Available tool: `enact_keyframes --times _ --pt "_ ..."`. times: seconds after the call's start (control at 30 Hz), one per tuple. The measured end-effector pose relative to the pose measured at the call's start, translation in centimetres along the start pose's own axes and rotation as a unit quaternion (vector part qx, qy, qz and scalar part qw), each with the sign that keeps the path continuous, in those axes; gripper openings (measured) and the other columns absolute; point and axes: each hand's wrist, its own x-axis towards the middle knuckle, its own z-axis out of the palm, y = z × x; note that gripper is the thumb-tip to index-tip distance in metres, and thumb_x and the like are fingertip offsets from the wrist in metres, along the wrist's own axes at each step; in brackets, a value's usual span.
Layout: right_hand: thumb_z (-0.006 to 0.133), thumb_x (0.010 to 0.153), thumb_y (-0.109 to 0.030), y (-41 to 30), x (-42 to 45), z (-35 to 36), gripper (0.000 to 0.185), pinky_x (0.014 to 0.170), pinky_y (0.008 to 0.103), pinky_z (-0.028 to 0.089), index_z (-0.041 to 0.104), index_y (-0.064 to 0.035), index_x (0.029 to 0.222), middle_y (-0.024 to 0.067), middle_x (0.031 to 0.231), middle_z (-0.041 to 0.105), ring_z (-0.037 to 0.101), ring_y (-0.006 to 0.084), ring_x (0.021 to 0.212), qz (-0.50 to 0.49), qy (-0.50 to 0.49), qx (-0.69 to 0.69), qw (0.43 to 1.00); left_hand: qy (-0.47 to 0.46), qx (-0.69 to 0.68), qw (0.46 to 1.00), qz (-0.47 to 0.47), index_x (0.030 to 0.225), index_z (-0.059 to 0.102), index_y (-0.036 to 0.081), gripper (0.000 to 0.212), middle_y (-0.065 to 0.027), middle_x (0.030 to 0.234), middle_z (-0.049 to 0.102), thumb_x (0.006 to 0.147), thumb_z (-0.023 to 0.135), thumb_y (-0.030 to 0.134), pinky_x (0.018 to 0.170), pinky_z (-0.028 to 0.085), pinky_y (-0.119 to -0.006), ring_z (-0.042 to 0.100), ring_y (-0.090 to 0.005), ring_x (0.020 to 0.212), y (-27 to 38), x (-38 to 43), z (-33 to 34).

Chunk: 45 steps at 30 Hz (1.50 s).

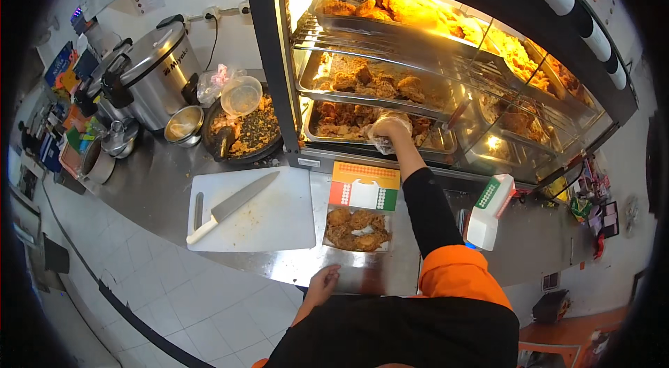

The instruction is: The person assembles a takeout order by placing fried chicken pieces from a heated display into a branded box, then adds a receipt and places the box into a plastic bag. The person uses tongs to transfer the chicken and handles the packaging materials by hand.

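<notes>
My right hand, in a clear plastic glove, reaches through the open front of a heated display cabinet. It is over the lowest metal tray, among pieces of fried chicken. Its fingers are hidden, so I cannot see whether they grip a piece. Below that arm, an open printed cardboard box stands on the counter with several fried chicken pieces in it. My left hand is bare, its fingers curled in at the counter's front edge. Nothing shows in it.
A large knife lies on a white cutting board at left. Behind are a black pan of crumbs, a steel bowl and a Miyako cooker. Another carton is right of my arm. Glass panels front the cabinet's right side.
</notes>
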Motion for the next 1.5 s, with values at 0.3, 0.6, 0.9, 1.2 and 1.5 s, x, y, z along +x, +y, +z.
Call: enact_keyframes --times 0.3,0.6,0.9,1.2,1.5 --pt "0.051 0.076 -0.046 0.9 -0.8 0.0 0.047 0.075 0.0408 0.046 0.063 -0.0062 0.097 0.0154 0.101 0.061 0.06 0.028 0.09 0.001 -0.058 0.024 0.998 -0.016 -0.046 0.999 -0.02 0.109 0.053 0.003 0.023 -0.0053 0.082 0.058 0.086 0.05 0.007 0.068 0.046 -0.024 0.058 -0.0109 0.075 -0.9 -0.1 -0.9" --pt "0.055 0.073 -0.047 0.5 -3.8 1.2 0.057 0.088 0.0423 0.041 0.051 -0.0124 0.118 0.0146 0.118 0.052 0.052 0.0299 0.104 -0.13 0.157 -0.039 0.978 -0.013 -0.079 0.993 -0.081 0.108 0.054 0.003 0.024 -0.0046 0.079 0.056 0.084 0.049 0.004 0.064 0.048 -0.023 0.057 -0.0101 0.069 -0.8 0.7 -1.1" --pt "0.059 0.072 -0.037 -2.0 -7.6 -0.4 0.044 0.083 0.0399 0.041 0.054 -0.0107 0.107 0.0142 0.107 0.056 0.053 0.028 0.099 -0.011 0.103 0.014 0.994 -0.026 -0.047 0.994 -0.097 0.107 0.054 0.004 0.027 -0.0063 0.078 0.059 0.081 0.048 -0.001 0.059 0.049 -0.024 0.061 -0.0127 0.065 -1.0 1.2 -1.5" --pt "0.067 0.067 -0.035 0.8 -3.9 3.5 0.059 0.086 0.0425 0.039 0.042 -0.0082 0.113 0.0207 0.108 0.053 0.049 0.0355 0.103 -0.111 0.23 0.129 0.958 -0.031 -0.032 0.996 -0.079 0.107 0.053 0.004 0.026 -0.0072 0.078 0.059 0.082 0.051 0.002 0.058 0.05 -0.025 0.061 -0.014 0.065 -0.1 1.6 -2.2" --pt "0.075 0.059 -0.039 -3.7 -11.5 -1.0 0.068 0.088 0.038 0.04 0.05 -0.0086 0.114 0.0182 0.111 0.053 0.051 0.032 0.102 -0.025 0.199 0.124 0.972 -0.04 -0.068 0.991 -0.109 0.105 0.055 0.005 0.023 -0.0057 0.075 0.06 0.082 0.052 0.004 0.056 0.049 -0.025 0.059 -0.0105 0.063 -1.9 1.8 -2.2"
